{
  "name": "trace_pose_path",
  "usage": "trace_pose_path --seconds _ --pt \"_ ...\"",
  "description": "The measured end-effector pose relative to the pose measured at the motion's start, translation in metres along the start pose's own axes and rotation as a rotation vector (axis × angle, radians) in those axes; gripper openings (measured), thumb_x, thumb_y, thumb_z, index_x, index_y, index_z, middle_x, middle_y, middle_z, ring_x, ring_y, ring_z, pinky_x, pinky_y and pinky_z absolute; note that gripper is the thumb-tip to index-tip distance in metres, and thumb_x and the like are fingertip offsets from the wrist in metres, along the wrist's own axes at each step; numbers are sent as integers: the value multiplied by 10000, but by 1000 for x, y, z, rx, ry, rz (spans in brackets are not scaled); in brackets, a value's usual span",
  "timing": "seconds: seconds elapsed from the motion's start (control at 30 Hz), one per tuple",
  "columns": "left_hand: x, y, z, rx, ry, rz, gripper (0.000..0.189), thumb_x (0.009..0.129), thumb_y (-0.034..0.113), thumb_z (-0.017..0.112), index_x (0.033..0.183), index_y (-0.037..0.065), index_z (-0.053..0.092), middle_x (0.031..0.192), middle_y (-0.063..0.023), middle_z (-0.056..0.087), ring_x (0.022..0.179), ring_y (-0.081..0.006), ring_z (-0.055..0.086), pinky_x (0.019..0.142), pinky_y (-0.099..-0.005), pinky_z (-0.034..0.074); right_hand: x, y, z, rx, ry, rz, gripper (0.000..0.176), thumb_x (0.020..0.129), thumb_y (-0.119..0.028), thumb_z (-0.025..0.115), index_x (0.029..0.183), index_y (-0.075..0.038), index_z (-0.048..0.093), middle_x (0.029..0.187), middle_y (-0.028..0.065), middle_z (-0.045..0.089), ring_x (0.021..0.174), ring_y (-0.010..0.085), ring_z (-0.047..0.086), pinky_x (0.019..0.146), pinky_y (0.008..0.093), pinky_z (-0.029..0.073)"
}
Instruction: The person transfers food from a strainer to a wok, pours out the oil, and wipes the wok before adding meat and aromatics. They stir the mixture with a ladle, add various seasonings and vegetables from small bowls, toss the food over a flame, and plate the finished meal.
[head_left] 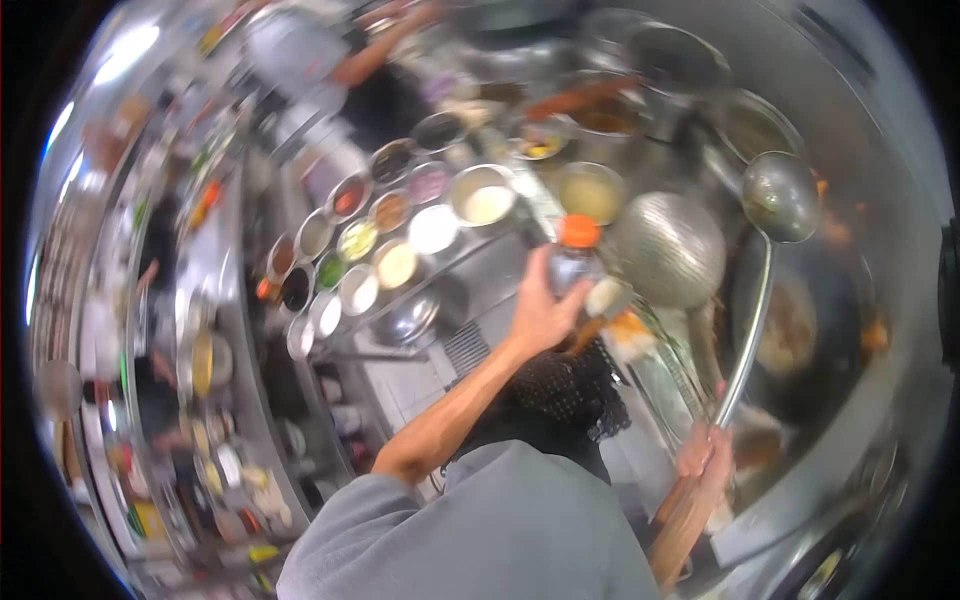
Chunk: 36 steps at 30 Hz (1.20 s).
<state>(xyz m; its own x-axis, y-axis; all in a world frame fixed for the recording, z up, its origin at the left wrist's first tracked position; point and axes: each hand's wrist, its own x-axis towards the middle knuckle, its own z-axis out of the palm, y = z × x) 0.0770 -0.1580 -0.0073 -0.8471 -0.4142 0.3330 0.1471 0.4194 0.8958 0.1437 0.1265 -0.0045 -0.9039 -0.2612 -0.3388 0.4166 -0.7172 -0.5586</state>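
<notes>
No text, label, brand, number or sign can be read anywhere.

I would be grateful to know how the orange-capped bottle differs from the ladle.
The bottle is short, while the ladle has a long handle. The bottle has a bright orange cap; the ladle is silvery metal. The left hand holds the bottle, the right hand the ladle. Each is held one-handed.

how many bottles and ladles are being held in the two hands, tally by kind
Bottle, orange-capped, in the left hand: 1
Ladle, long-handled, in the right hand: 1
Total: 2
</notes>
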Motion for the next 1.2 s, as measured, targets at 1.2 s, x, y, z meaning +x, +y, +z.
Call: trace_pose_path --seconds 1.2 --pt "32 -184 -481 194 698 -436 560 759 -2 636 1241 -25 350 1156 -116 484 1037 -194 493 902 -299 380 233 371 310 -962 -224 431 470 819 -62 504 1276 -58 395 569 -29 448 405 46 403 365 201 350"
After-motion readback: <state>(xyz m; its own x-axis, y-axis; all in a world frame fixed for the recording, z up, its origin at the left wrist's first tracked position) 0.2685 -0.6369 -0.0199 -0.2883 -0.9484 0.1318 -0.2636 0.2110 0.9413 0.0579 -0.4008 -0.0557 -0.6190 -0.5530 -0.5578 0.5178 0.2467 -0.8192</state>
